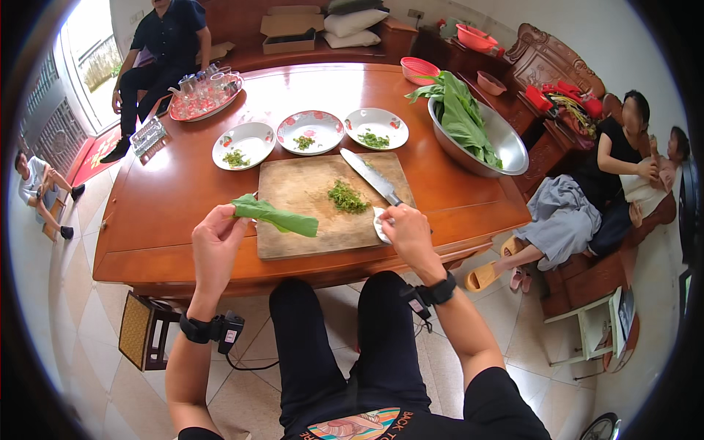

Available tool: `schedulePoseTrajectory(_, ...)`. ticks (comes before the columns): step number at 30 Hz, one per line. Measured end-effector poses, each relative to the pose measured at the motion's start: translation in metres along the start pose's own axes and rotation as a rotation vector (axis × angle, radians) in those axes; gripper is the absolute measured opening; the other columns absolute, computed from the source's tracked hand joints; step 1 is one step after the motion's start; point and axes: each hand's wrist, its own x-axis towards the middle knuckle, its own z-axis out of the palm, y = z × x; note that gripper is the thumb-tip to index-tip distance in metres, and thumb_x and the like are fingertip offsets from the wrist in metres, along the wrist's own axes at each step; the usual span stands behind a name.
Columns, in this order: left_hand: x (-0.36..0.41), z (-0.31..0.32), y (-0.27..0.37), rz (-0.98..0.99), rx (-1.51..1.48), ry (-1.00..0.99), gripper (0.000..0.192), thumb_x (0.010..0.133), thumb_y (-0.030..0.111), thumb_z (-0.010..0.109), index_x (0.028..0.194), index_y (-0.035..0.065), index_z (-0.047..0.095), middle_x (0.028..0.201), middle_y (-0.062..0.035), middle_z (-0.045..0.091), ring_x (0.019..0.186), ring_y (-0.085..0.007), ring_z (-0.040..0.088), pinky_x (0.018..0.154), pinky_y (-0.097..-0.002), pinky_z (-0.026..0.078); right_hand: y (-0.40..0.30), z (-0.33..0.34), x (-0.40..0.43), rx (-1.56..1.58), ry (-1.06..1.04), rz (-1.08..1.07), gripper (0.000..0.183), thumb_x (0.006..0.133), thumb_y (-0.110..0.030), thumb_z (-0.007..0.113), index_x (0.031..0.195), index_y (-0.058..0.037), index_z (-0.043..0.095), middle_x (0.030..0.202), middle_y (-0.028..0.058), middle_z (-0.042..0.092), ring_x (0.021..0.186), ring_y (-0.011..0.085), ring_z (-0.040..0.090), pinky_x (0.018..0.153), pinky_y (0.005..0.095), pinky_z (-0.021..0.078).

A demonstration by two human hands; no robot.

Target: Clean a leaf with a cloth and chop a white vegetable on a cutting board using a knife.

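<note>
My left hand (216,235) pinches one end of a rolled or folded green leaf (280,217), raised over the left part of a wooden cutting board (297,181). At the board's right front edge, my right hand (410,230) has its fingers closed on a crumpled white tissue (380,226). A kitchen knife (367,175) lies across the board's right side; its dark handle runs under my right hand, which partly hides it. Chopped greens (349,197) form a small pile mid-board. Behind the board stand a left plate (247,135), a middle plate (328,125) and a right plate (391,118), each with some chopped greens.
A steel basin (509,148) with large green leaves (462,115) stands right on the wooden table (181,220). A tray of glassware (206,104) sits far left, a red basket (419,70) at the back. Other people sit around the room. A low stool (137,330) is at left.
</note>
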Motion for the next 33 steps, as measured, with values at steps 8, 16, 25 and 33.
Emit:
schedulePoseTrajectory(8, -0.003, -0.007, -0.007, -0.025, 0.066, -0.021, 0.018, 0.097, -0.003, 0.061, 0.114, -0.0052, 0.065, 0.101, -0.0041, 0.072, 0.092, -0.0059, 0.065, 0.079, -0.0209, 0.051, -0.004, 0.000, 0.035, 0.191, 0.092, -0.008, 0.015, 0.085, -0.018, 0.068, 0.090, -0.0055, 0.074, 0.090, 0.0183, 0.070, 0.085, 0.0371, 0.068, 0.078, 0.0459, 0.0536)
schedulePoseTrajectory(16, 0.023, 0.019, -0.009, 0.134, 0.023, 0.011, 0.013, 0.095, -0.004, 0.062, 0.107, -0.0087, 0.065, 0.104, -0.0066, 0.069, 0.092, -0.0080, 0.064, 0.077, -0.0214, 0.051, 0.009, 0.009, 0.028, 0.146, 0.026, -0.050, 0.015, 0.085, -0.018, 0.069, 0.095, -0.0078, 0.076, 0.092, 0.0181, 0.072, 0.086, 0.0354, 0.069, 0.079, 0.0437, 0.0541)
schedulePoseTrajectory(25, 0.023, 0.015, -0.077, 0.185, 0.232, -0.054, 0.008, 0.083, -0.005, 0.063, 0.091, -0.0076, 0.062, 0.100, -0.0112, 0.064, 0.081, -0.0155, 0.059, 0.070, -0.0264, 0.048, 0.013, -0.002, 0.018, 0.061, -0.002, -0.021, 0.014, 0.088, -0.018, 0.067, 0.092, -0.0074, 0.075, 0.093, 0.0175, 0.070, 0.086, 0.0368, 0.068, 0.078, 0.0454, 0.0539)
schedulePoseTrajectory(33, -0.007, -0.006, -0.082, 0.374, 0.713, -0.123, 0.030, 0.083, -0.008, 0.057, 0.111, -0.0043, 0.067, 0.127, -0.0100, 0.062, 0.097, -0.0159, 0.065, 0.081, -0.0278, 0.053, -0.008, 0.025, 0.046, 0.153, 0.031, -0.080, 0.015, 0.088, -0.016, 0.066, 0.094, -0.0050, 0.074, 0.091, 0.0184, 0.071, 0.086, 0.0375, 0.068, 0.080, 0.0464, 0.0536)
